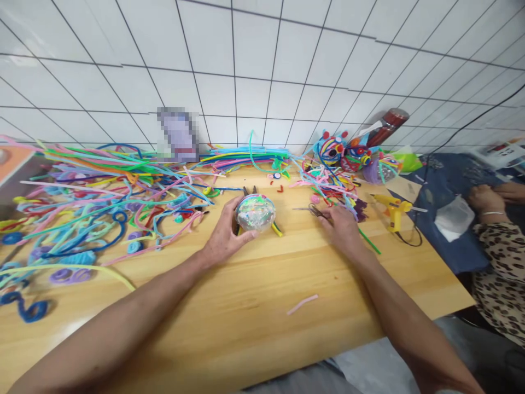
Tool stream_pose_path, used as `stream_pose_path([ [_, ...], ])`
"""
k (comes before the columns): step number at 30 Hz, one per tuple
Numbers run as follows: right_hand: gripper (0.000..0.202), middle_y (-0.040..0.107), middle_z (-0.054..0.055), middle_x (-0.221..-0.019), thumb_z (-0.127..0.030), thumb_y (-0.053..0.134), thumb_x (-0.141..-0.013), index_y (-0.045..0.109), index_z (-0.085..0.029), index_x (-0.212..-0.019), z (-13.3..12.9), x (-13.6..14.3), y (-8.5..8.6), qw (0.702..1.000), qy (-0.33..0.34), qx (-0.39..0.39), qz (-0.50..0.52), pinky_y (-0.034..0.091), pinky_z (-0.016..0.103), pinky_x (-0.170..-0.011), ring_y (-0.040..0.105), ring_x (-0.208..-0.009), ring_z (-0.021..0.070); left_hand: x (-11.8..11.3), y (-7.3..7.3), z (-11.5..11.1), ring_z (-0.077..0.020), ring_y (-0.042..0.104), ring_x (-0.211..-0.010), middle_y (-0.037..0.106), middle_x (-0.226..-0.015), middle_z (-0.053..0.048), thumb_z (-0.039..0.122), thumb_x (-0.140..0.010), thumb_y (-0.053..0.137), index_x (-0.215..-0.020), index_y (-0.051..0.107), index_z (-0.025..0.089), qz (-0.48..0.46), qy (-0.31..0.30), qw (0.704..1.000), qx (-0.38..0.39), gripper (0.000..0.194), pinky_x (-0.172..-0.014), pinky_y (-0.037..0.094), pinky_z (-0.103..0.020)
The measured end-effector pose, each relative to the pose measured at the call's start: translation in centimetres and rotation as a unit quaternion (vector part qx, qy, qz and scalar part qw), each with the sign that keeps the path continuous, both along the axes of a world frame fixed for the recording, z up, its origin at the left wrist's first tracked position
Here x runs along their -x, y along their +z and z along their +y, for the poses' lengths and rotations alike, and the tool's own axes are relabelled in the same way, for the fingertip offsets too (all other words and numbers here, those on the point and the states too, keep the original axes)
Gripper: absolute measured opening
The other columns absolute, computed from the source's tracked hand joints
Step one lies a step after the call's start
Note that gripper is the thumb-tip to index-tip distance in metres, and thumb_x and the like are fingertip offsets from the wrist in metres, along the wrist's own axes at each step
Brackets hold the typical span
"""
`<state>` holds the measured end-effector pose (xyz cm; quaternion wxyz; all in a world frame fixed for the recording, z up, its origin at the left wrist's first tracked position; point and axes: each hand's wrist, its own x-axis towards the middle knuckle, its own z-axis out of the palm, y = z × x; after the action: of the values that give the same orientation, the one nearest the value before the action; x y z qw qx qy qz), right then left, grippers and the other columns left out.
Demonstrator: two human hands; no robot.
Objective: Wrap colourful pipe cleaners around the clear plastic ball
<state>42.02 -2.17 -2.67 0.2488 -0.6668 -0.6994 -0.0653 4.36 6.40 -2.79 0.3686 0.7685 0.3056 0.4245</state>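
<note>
My left hand (228, 232) is wrapped round the left side of a clear, shiny ball (256, 212) with coloured bits in it, at the middle of the wooden table. Dark and yellow handles stick out behind and below the ball. To the right, my right hand (341, 223) has its fingers closed on the handles of small scissors (315, 209), whose blades point left. Just beyond that hand lies a tangle of pink, red and blue pipe cleaners (330, 186). A short pale pink piece (302, 304) lies nearer the front edge.
Many pipe cleaners (94, 202) cover the table's left side. Decorated balls (329, 149) and a dark red flask (389, 125) stand at the back right. A yellow glue gun (394, 212) with its cord is at the right, near another person's hands (486, 201).
</note>
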Motion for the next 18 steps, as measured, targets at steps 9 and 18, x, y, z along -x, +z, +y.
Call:
stream_pose_path([
  [9, 0.023, 0.079, 0.014, -0.100, -0.040, 0.062, -0.099, 0.074, -0.021, -0.103, 0.2, 0.4, 0.1, 0.999, 0.022, -0.035, 0.018, 0.058, 0.053, -0.091, 0.073, -0.098, 0.0335, 0.2, -0.5, 0.3, -0.0370, 0.048, -0.154, 0.048, -0.162, -0.019, 0.066, -0.084, 0.083, -0.159, 0.039, 0.023, 0.016, 0.010, 1.000, -0.001, 0.097, -0.132, 0.038, -0.057],
  [18, 0.018, 0.079, 0.007, -0.102, -0.029, 0.079, -0.094, 0.078, -0.021, -0.111, -5.6, -1.6, 9.9, 0.993, -0.037, -0.086, 0.072, 0.059, 0.046, -0.094, 0.073, -0.097, 0.0247, 0.5, 0.6, 0.4, -0.0381, 0.042, -0.160, 0.045, -0.170, -0.009, 0.076, -0.081, 0.082, -0.161, 0.037, 0.024, 0.021, -0.013, 1.000, 0.003, 0.105, -0.133, 0.036, -0.061],
])
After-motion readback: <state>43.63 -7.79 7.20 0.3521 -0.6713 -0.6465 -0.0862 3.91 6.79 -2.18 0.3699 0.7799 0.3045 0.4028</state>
